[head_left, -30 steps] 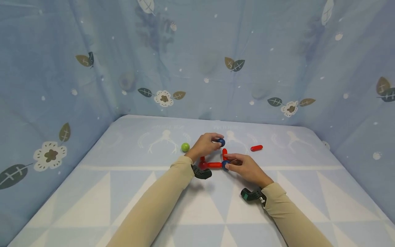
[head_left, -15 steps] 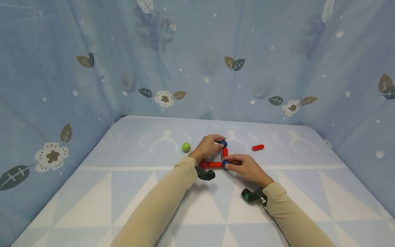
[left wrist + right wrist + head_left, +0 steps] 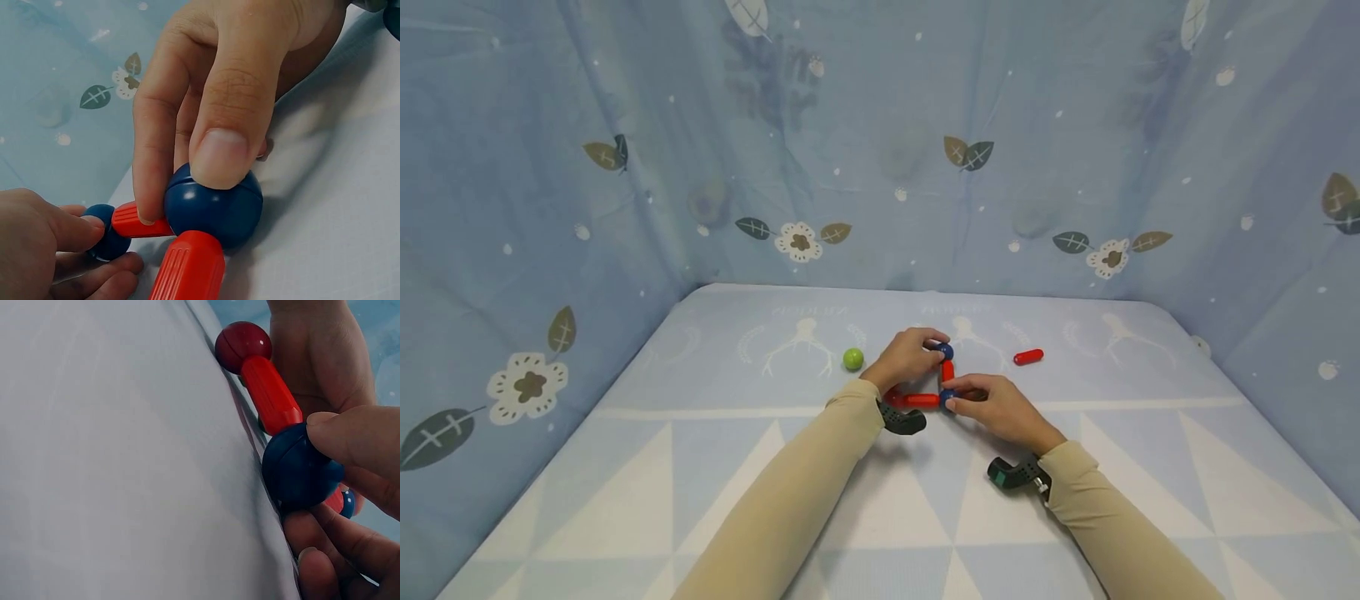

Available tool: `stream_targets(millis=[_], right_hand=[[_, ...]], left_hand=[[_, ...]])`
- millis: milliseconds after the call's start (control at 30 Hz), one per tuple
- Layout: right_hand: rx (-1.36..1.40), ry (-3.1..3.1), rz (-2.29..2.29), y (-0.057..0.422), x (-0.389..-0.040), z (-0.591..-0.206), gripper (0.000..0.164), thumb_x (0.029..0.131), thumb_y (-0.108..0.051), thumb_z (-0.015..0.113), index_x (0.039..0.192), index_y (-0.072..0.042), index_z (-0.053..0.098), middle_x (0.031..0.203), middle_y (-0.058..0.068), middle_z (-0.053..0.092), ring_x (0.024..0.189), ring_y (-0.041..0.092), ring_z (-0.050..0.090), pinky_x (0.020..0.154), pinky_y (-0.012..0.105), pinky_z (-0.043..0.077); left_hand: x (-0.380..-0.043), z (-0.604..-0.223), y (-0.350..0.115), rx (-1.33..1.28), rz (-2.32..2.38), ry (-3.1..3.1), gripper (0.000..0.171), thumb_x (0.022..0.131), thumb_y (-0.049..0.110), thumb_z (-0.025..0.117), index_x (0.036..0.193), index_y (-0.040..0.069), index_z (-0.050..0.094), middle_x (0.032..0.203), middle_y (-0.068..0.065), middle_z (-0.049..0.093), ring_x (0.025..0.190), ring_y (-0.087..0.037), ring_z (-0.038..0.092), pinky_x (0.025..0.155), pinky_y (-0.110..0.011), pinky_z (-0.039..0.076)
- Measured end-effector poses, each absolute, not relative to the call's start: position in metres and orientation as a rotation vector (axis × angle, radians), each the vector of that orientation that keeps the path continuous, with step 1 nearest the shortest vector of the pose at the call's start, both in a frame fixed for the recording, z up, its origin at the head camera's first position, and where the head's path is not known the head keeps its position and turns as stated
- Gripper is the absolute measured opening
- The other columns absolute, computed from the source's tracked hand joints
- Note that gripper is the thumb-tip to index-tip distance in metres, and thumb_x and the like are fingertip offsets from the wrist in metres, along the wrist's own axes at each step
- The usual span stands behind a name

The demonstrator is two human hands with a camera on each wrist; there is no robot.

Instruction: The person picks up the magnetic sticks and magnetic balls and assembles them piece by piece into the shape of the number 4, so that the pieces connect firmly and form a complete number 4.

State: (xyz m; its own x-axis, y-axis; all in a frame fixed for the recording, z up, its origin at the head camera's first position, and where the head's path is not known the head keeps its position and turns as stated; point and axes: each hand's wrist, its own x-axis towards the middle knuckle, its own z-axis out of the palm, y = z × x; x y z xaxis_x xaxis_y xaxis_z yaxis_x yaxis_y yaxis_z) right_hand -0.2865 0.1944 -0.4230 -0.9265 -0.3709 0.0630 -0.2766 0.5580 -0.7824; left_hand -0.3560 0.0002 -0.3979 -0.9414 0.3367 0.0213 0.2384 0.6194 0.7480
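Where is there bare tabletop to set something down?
Bare: the tabletop between the left curtain and the green ball; also right of the loose red rod. Crowded: centre, where the left hand holds the far blue ball, the right hand the near blue ball.

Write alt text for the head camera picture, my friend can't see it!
A left hand holds the far blue ball, a right hand the near blue ball, with a red stick between. A green ball lies left of them, a loose red stick right.

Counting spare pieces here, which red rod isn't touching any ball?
The red rod lying alone, farthest right on the table; other visible rods each touch a ball.
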Motion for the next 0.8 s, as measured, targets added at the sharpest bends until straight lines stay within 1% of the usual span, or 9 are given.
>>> stream_targets(millis=[100, 333, 500, 800], right_hand=[[-0.57, 2.68, -1.313, 0.1946, -0.2864, -0.423, 0.04, 0.093, -0.036, 0.073, 0.127, -0.015, 0.07, 0.12, 0.003, 0.068, 0.105, 0.019, 0.064, 0.092, 0.042, 0.05], [-0.578, 2.682, -1.306, 0.1952, -0.2865, -0.4228, 0.041, 0.093, -0.035, 0.072, 0.128, -0.015, 0.07, 0.119, 0.003, 0.068, 0.103, 0.018, 0.063, 0.09, 0.039, 0.05], [-0.584, 2.69, -1.301, 0.1953, -0.2875, -0.4225, 0.04, 0.093, -0.036, 0.072, 0.128, -0.016, 0.07, 0.119, 0.002, 0.068, 0.104, 0.018, 0.064, 0.09, 0.04, 0.05], [-0.585, 2.678, -1.334, 0.1941, -0.287, -0.4273, 0.04, 0.093, -0.035, 0.073, 0.127, -0.014, 0.07, 0.117, 0.001, 0.069, 0.102, 0.018, 0.064, 0.089, 0.039, 0.05]], left_hand=[[-0.3558, -0.3963, 0.0009, 0.484, 1.218, 2.713, 0.033, 0.1, 0.02, 0.062, 0.133, 0.019, 0.066, 0.129, -0.008, 0.065, 0.116, -0.023, 0.06, 0.103, -0.047, 0.044], [-0.3555, -0.3941, 0.0007, 0.491, 1.19, 2.693, 0.037, 0.098, 0.014, 0.06, 0.134, 0.02, 0.065, 0.131, -0.008, 0.064, 0.121, -0.023, 0.057, 0.106, -0.048, 0.04], [-0.3557, -0.3928, 0.0013, 0.501, 1.171, 2.704, 0.04, 0.097, 0.012, 0.059, 0.135, 0.022, 0.065, 0.132, -0.008, 0.064, 0.121, -0.023, 0.057, 0.104, -0.046, 0.041], [-0.3499, -0.3908, 0.0031, 0.543, 1.101, 2.747, 0.044, 0.095, 0.007, 0.057, 0.137, 0.017, 0.063, 0.133, -0.009, 0.063, 0.123, -0.023, 0.056, 0.104, -0.042, 0.042]])
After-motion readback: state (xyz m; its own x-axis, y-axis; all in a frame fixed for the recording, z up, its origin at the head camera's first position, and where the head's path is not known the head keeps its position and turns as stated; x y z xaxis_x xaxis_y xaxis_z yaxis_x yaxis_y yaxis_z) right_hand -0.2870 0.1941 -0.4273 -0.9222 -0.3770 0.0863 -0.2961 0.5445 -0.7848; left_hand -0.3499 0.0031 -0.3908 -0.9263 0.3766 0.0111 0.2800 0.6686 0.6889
